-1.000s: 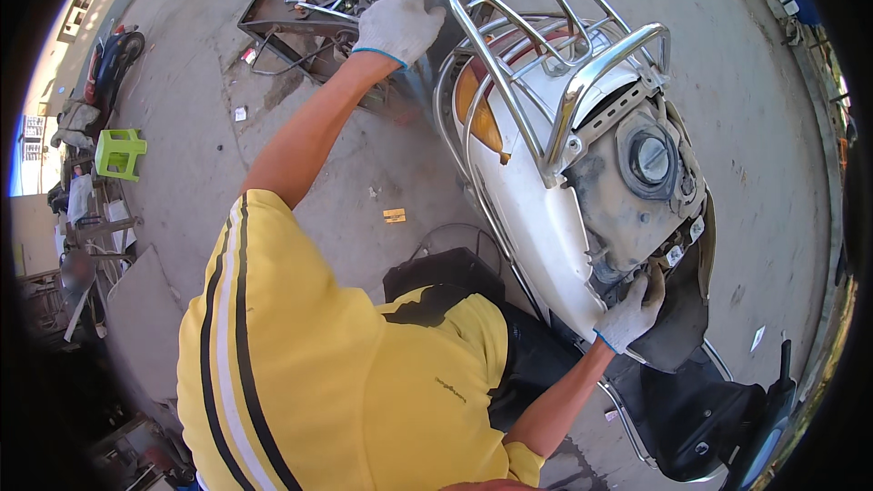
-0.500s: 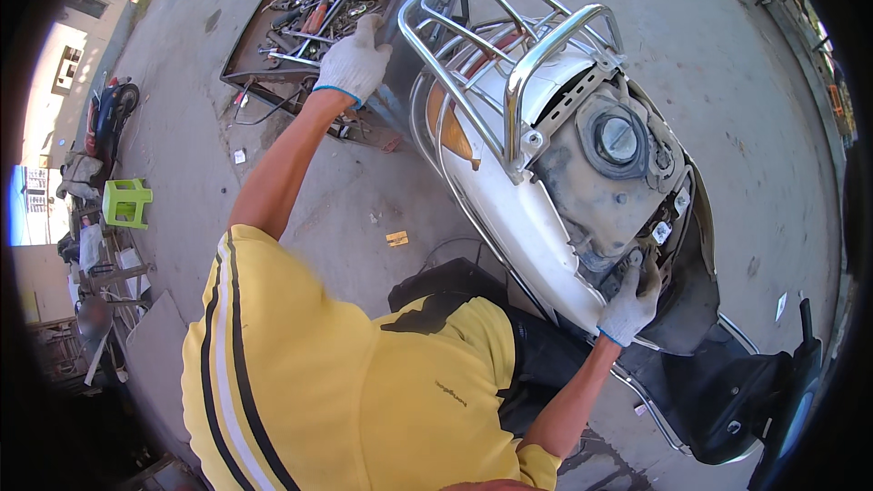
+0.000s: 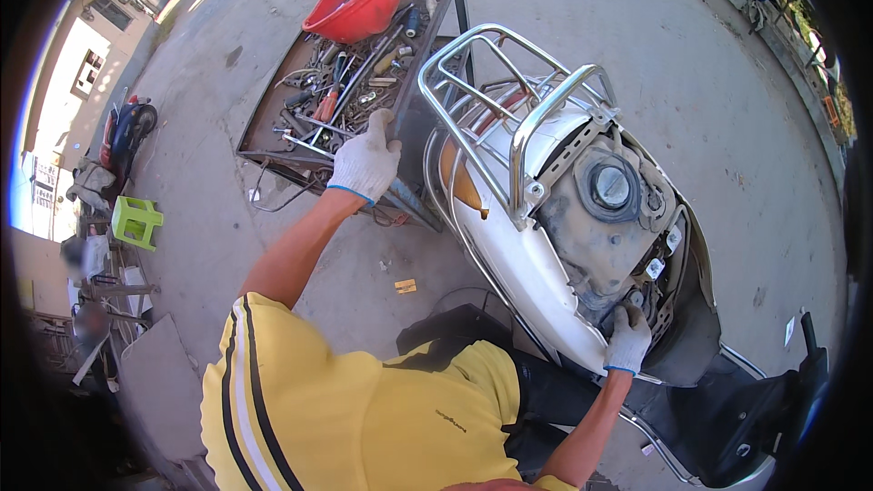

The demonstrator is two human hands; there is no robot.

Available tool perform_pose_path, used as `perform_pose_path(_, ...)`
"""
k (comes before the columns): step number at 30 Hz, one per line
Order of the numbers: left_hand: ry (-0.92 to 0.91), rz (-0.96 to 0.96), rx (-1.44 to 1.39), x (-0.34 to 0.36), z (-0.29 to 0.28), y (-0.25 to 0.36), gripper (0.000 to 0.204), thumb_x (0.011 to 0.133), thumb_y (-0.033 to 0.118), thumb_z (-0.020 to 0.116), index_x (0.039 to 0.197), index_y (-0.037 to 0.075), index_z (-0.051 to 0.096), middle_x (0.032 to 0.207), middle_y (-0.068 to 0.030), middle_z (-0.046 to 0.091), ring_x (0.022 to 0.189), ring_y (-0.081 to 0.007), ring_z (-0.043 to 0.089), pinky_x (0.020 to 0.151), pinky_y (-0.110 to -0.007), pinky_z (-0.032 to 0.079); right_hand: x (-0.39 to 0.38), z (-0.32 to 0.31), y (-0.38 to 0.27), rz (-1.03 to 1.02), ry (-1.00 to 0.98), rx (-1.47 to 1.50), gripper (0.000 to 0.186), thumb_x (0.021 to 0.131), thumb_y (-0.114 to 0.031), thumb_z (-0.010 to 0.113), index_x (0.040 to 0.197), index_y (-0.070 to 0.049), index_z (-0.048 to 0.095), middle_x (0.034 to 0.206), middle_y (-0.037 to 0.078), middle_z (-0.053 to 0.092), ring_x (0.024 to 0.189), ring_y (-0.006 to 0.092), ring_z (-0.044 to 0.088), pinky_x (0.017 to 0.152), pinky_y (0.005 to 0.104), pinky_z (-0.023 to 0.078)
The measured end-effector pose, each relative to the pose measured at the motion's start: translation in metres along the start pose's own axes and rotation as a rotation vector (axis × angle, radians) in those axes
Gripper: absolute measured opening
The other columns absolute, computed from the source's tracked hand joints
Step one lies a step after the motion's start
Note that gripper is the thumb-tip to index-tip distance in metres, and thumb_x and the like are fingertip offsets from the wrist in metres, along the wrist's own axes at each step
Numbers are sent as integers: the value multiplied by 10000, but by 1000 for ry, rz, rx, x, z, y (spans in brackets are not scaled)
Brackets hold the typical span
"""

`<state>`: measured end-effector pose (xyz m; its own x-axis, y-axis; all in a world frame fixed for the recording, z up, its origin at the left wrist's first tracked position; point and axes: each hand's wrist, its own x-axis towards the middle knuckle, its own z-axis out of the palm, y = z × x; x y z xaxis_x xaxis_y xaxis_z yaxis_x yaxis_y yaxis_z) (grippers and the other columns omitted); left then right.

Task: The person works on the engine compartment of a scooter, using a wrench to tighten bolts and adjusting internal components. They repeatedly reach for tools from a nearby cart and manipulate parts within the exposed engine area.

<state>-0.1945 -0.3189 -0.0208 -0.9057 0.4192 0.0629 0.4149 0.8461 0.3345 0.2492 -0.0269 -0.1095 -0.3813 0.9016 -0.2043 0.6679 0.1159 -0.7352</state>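
My left hand (image 3: 368, 162), in a white knit glove with a blue cuff, is at the near edge of a metal tool tray (image 3: 250, 136). Its back faces up, and the hidden fingers do not show whether they hold anything. Near it lie a red-handled screwdriver (image 3: 327, 105) and several wrenches. My right hand (image 3: 628, 342), gloved alike, reaches into the uncovered body of a white scooter (image 3: 523, 264). Its fingers are bent together at dark parts near the front of the opening; what they pinch is hidden. A round fuel cap (image 3: 610, 187) sits behind it.
A red hard hat (image 3: 355, 0) with things inside rests on the tray's far end. The scooter's chrome rack (image 3: 523, 136) rises beside the tray. A yellow card (image 3: 405, 286) lies on the concrete. Off left are a green stool (image 3: 136, 221) and a parked motorbike (image 3: 127, 132).
The view has shifted, so the scene sits lower and the whole hard hat shows. My left hand stays by the tray's near edge. My right hand's fingers have drawn closer together in the opening.
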Motion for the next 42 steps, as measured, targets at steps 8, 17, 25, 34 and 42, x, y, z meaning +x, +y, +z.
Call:
perform_pose_path(8,-31,-19,-54,-64,-6,6,504,975,219,613,1424,81,433,1141,-229,742,1002,-469,713,900,-562,542,14,2,22,-21,-100,-59,371,1008,-220,620,1223,65,722,1006,184,769,833,217,680,777,361,538)
perform_pose_path(17,-34,-5,13,-121,-12,12,468,960,194,617,1371,76,426,967,-221,749,814,-465,725,755,-576,561,15,2,32,-143,-114,-108,377,1005,-227,596,1176,82,726,1006,232,761,888,323,708,838,411,541)
perform_pose_path(25,-115,24,7,-149,-22,30,434,983,243,602,1341,71,426,925,-232,740,771,-466,716,705,-583,546,25,6,51,-192,-177,-71,353,994,-240,559,1037,76,711,945,289,713,868,460,643,815,519,479)
perform_pose_path(34,-117,102,-190,-136,-50,25,323,1007,346,576,1049,47,688,858,-232,713,854,-438,712,782,-521,552,27,4,42,-192,-203,-77,353,980,-242,578,1016,84,707,920,310,697,828,442,634,788,495,475)
perform_pose_path(42,331,-346,-353,-34,-79,-114,430,943,404,580,1128,67,774,1147,-243,739,1129,-396,697,978,-462,527,37,10,62,-240,-190,-93,349,986,-227,591,1053,91,717,967,297,720,862,424,663,807,478,495)
